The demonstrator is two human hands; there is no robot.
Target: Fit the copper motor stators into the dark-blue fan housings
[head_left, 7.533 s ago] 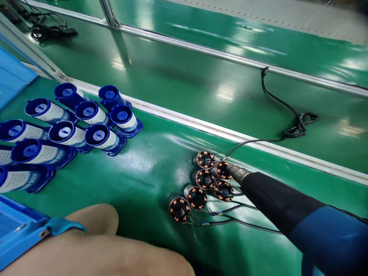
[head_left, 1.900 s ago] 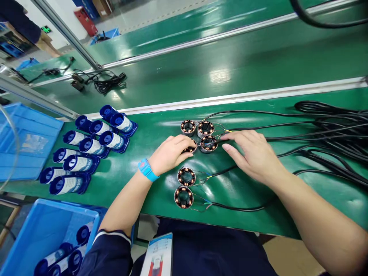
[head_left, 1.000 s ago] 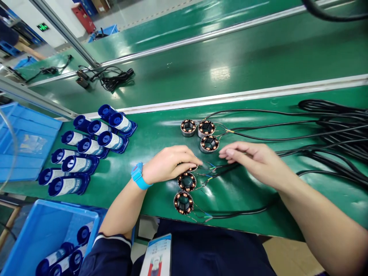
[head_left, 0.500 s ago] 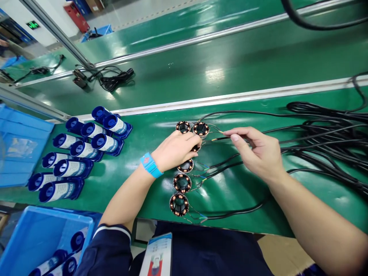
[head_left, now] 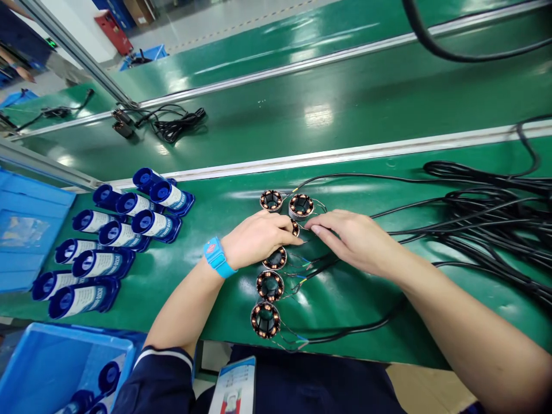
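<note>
Several round motor stators with copper windings lie on the green bench, each with thin wires and a black cable. My left hand, with a blue wrist strap, is closed over one stator, which mostly hides it. My right hand rests beside it, fingertips on the thin wires by that stator, fingers together. Two stators sit just beyond the hands. Three more form a line toward me.
Several blue-capped white cylinders lie in rows at the left. A mass of black cables covers the right. Blue bins stand at the lower left, another blue tray at the far left. A conveyor belt runs behind.
My right hand has dropped from holding a wire up to the bench next to my left hand. My left hand has drawn the stator a little toward me.
</note>
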